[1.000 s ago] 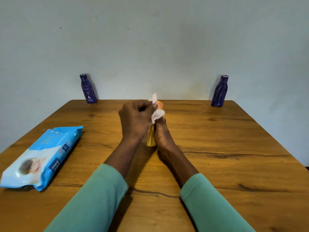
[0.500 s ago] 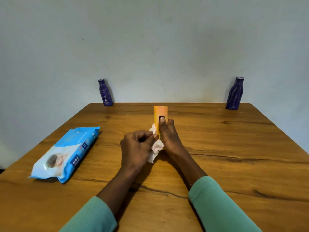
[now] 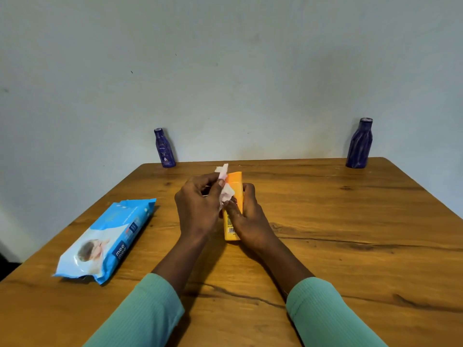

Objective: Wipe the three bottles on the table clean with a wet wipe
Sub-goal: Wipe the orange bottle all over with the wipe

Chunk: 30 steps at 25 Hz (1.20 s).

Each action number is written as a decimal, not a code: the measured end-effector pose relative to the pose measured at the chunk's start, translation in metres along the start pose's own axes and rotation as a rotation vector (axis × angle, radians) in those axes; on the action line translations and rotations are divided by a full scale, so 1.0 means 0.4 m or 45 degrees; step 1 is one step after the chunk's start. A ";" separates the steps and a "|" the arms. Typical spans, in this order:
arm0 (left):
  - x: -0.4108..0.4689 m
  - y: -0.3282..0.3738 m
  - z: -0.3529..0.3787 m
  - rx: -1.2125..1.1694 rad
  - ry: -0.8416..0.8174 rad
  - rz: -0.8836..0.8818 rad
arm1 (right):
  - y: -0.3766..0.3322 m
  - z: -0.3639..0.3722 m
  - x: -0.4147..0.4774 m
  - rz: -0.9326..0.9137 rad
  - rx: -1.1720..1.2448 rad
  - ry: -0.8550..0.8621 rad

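Head view. The right hand (image 3: 250,216) grips an orange bottle (image 3: 236,185), fingers curled round its middle, the barcode showing just below the fingertips. The left hand (image 3: 198,209) pinches a white wet wipe (image 3: 227,195) against the bottle's side, just above the right fingers. A blue pack of wipes (image 3: 107,236) lies on the wooden table (image 3: 350,221), left of the left fingers. Two dark blue bottles (image 3: 164,149) (image 3: 359,144) stand upright well beyond both hands, at the table's far corners by the wall.

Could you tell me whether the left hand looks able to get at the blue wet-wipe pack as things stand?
Probably yes: only bare wooden table lies between the left hand and the blue plastic wet-wipe pack, though that hand is pinching a white wet wipe.
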<state>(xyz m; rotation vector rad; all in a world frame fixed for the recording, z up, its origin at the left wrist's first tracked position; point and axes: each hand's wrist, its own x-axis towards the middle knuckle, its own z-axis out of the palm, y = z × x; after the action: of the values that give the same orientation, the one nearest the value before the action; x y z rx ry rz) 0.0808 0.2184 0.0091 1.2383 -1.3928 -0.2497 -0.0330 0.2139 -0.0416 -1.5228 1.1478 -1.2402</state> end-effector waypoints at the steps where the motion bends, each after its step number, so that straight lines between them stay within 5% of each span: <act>1: -0.006 0.009 0.016 0.028 -0.001 0.096 | 0.005 0.003 -0.001 -0.014 0.056 -0.006; 5: -0.018 0.030 0.069 0.340 -0.244 0.522 | 0.015 -0.003 -0.003 -0.007 0.160 0.038; 8: -0.011 0.007 0.069 0.232 -0.022 0.334 | 0.009 -0.005 -0.003 -0.040 0.079 0.058; 12: -0.005 -0.018 0.078 -0.139 0.180 -0.391 | 0.003 -0.011 0.003 -0.017 -0.044 0.083; 14: -0.006 -0.014 0.078 -0.135 0.165 -0.302 | 0.006 -0.009 0.005 -0.017 -0.003 0.064; 19: -0.008 0.010 0.091 0.193 -0.150 0.337 | 0.014 -0.005 0.005 -0.021 0.186 0.074; 21: 0.005 -0.007 0.089 0.161 -0.088 0.304 | 0.012 -0.008 0.001 -0.059 0.060 0.063; 26: 0.007 -0.076 0.080 -0.058 0.068 -0.202 | -0.002 -0.009 0.008 -0.076 -0.115 0.106; 30: 0.007 -0.073 0.088 -0.050 0.122 -0.079 | -0.005 -0.007 0.015 -0.097 -0.069 0.122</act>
<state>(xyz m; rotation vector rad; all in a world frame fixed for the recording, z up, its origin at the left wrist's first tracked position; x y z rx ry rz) 0.0674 0.1868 -0.0212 1.2467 -1.2628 -0.2560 -0.0348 0.2086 -0.0378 -1.5742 1.2036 -1.3558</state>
